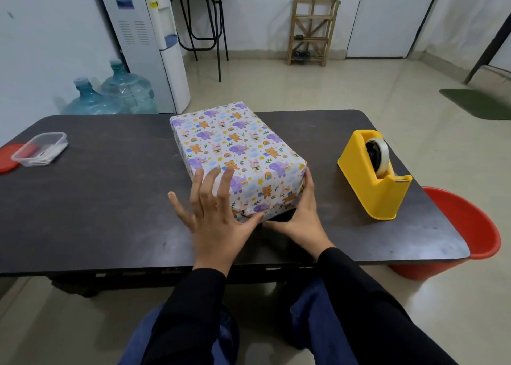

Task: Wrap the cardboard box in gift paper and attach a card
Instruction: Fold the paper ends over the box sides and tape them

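Observation:
The box (235,149), covered in white gift paper printed with elephants, bears and rainbows, lies on the dark table (110,198) with one end toward me. My left hand (218,212) is spread, its straight fingers lying against the near left corner of the box and its thumb on the near end face. My right hand (301,215) cups the near right corner, fingers up along the right side and thumb under the lower edge of the near end. The paper flap on the near end is partly hidden by both hands. No card is visible.
A yellow tape dispenser (376,176) with a roll of clear tape stands to the right of the box. At the table's far left sit a clear plastic container (40,149) and a red lid (7,157). A red bucket (464,234) stands on the floor by the right edge.

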